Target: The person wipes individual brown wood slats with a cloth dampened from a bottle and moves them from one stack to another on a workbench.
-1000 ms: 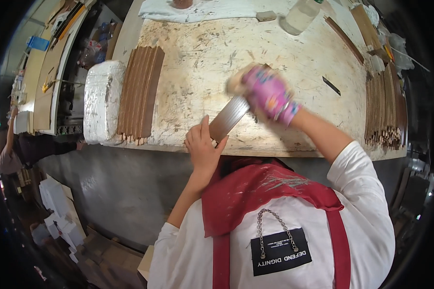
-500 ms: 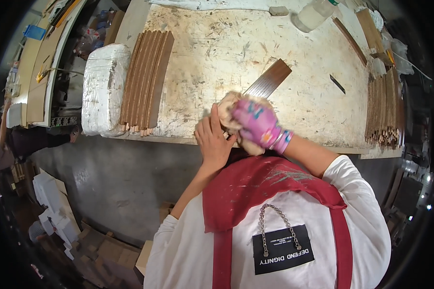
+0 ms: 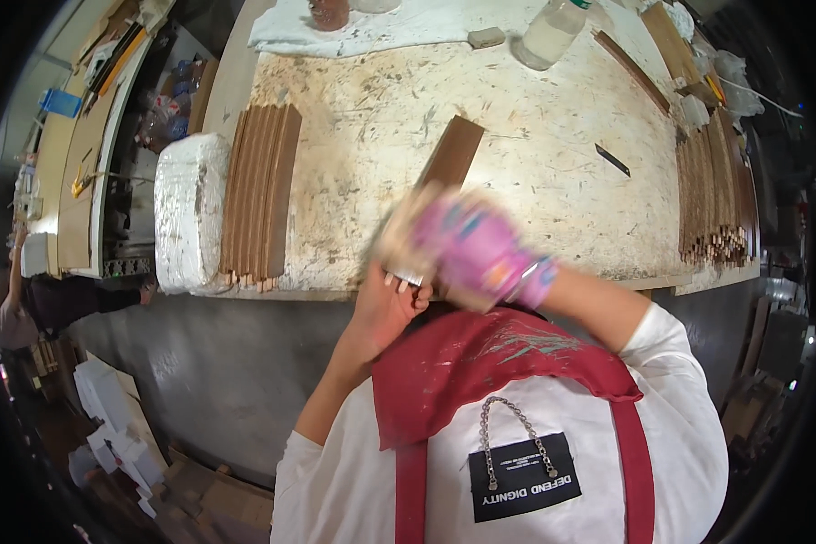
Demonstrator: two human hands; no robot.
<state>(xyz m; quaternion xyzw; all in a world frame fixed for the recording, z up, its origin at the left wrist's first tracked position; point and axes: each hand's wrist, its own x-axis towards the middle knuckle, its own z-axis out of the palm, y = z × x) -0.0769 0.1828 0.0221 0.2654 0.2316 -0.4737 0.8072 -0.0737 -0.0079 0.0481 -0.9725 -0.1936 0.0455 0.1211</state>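
A brown wooden strip (image 3: pixel 456 154) lies slanted on the worktable (image 3: pixel 354 118), its far end pointing away and to the right. Its near end, with small pale pegs showing, reaches the table's front edge. My bare left hand (image 3: pixel 385 308) is closed round that near end from below. In a purple patterned glove, my right hand (image 3: pixel 476 249) presses a beige cloth (image 3: pixel 408 227) onto the strip's upper face. Hand and cloth are smeared by motion, and the glove's fingertips are hidden in the cloth.
Several brown strips (image 3: pixel 263 190) stand side by side at left, beside a white wrapped block (image 3: pixel 190 213). More strips (image 3: pixel 716 199) are stacked at right. A black blade (image 3: pixel 613 160), a clear bottle (image 3: pixel 550 34) and a small grey block (image 3: pixel 486 37) lie farther back.
My left hand has gone from lying with fingers raised beside the cloth to gripping the strip's near end. The strip has swung to a steeper angle, and the cloth has shifted left and nearer.
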